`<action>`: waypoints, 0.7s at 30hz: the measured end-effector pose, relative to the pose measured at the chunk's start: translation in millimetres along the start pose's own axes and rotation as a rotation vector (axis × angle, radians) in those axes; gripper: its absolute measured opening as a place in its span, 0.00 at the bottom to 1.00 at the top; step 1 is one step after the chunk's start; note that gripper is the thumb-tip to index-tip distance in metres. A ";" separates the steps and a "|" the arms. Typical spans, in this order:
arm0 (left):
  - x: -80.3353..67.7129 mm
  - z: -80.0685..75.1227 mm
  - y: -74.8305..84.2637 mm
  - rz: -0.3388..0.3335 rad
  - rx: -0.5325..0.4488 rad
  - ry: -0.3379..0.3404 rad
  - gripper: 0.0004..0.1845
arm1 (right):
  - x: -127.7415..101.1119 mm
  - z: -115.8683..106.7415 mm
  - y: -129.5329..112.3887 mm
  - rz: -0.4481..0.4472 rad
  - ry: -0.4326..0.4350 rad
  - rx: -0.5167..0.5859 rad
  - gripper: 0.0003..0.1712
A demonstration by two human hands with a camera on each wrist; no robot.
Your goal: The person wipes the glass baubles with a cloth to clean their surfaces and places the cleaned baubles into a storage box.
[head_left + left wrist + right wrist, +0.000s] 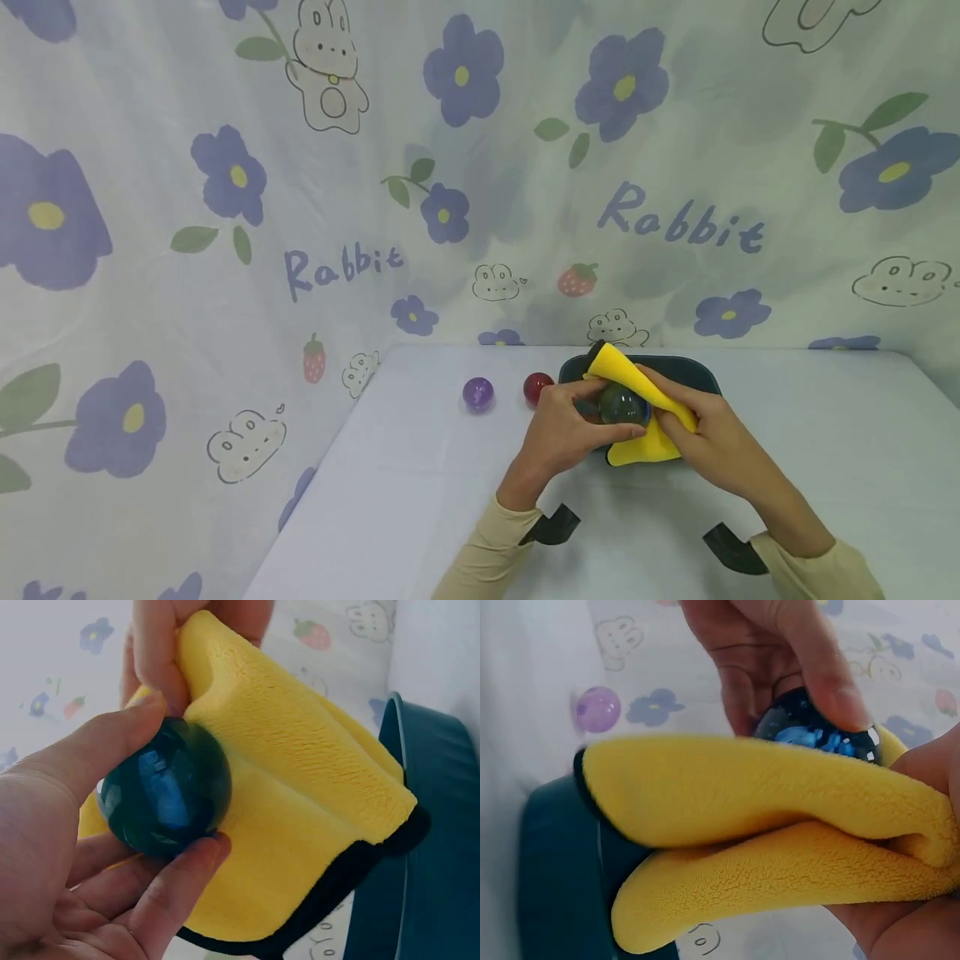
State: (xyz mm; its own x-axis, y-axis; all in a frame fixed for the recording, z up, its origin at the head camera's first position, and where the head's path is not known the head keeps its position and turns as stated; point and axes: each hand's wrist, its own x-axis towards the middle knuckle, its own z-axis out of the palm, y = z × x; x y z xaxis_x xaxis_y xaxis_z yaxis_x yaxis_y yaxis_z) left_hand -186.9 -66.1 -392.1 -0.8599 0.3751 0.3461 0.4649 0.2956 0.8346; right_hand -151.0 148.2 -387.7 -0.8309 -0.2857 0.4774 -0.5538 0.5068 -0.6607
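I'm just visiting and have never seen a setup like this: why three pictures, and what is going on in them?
No machine here: a person works with bare hands and wears three cameras. The wide picture comes from the head; the two close-ups come from the wrists. The left hand grips a dark blue-green glossy ball between thumb and fingers. The right hand holds a folded yellow fleecy cloth with a black edge against it. Beneath them a dark teal tray sits on the pale table. Left of the tray lie a translucent purple ball and a red ball.
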 end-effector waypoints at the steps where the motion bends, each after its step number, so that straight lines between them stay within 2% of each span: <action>1: 0.0 -0.3 1.0 -0.005 -0.006 0.003 0.30 | 0.2 0.3 0.6 0.007 0.001 0.019 0.33; 8: -0.9 -0.8 4.2 -0.002 -0.037 0.035 0.34 | 0.0 1.1 2.6 0.034 -0.005 0.095 0.32; 17: -1.4 -0.5 0.6 0.021 -0.065 0.079 0.30 | -1.5 3.1 2.5 0.090 -0.020 0.099 0.33; 21: -1.4 0.2 1.4 0.012 -0.110 0.110 0.28 | -1.5 3.8 -0.1 0.129 -0.034 0.089 0.35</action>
State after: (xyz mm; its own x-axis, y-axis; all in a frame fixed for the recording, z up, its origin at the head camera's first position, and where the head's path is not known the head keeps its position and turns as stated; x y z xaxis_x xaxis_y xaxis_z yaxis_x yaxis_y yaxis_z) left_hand -185.0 -66.0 -391.5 -0.8754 0.2777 0.3957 0.4540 0.1912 0.8702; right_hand -149.9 145.5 -390.6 -0.8960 -0.2513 0.3661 -0.4436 0.4673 -0.7647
